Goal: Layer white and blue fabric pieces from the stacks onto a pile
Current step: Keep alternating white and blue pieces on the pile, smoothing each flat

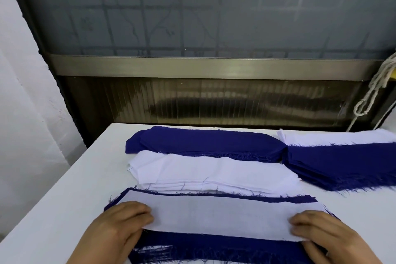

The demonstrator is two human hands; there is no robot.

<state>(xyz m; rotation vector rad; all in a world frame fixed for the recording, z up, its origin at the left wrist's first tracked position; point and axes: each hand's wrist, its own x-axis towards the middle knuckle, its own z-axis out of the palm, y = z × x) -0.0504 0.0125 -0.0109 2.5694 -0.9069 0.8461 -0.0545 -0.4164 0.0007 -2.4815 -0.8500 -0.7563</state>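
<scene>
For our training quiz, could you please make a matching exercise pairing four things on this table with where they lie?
Things:
1. top white piece
2. white stack
3. far blue stack
4. cord

Places:
A. hanging at the right edge, beyond the table
B. farthest back on the left half of the table
C. under both hands, left hand and right hand
D. between the near pile and the far blue stack

Pairs: 1-C, 2-D, 3-B, 4-A
</scene>
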